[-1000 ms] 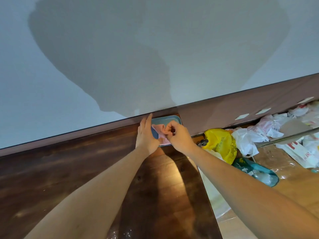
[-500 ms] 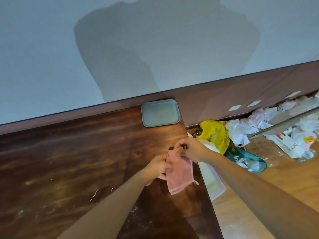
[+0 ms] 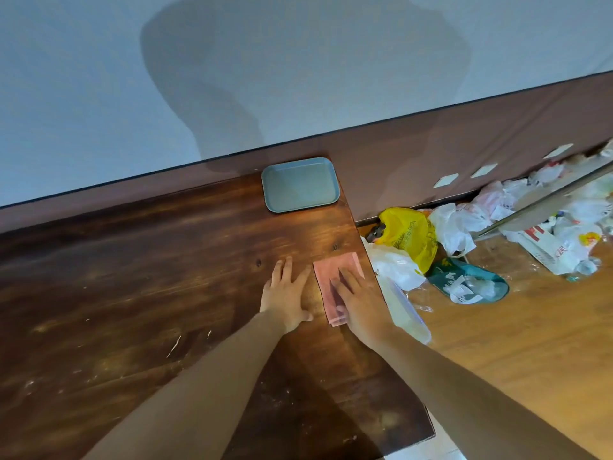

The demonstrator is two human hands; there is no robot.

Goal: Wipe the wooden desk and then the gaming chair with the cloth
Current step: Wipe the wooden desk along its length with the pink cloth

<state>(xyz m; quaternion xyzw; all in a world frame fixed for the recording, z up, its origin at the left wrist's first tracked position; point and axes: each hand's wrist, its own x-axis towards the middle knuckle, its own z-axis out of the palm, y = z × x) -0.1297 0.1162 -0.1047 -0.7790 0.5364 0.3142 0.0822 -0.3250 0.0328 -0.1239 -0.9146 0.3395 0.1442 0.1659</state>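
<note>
A folded pink cloth (image 3: 335,270) lies flat on the dark wooden desk (image 3: 149,277) near its right edge. My right hand (image 3: 358,300) presses down on the cloth with flat, straight fingers. Just left of the cloth, my left hand (image 3: 287,293) rests flat on the bare wood, fingers spread, not touching the cloth. The desk surface shows dusty streaks and small pale scraps toward the front left. No gaming chair is in view.
A grey-blue tray (image 3: 300,184) sits at the desk's back right corner against the wall. On the floor right of the desk lie a yellow bag (image 3: 409,234), white plastic bags (image 3: 454,227), a teal bag (image 3: 467,282) and a clear plastic container (image 3: 403,308).
The cloth came out of the tray, was held up between both hands, and now lies flat on the desk under my right hand. My left hand let go and rests on the wood.
</note>
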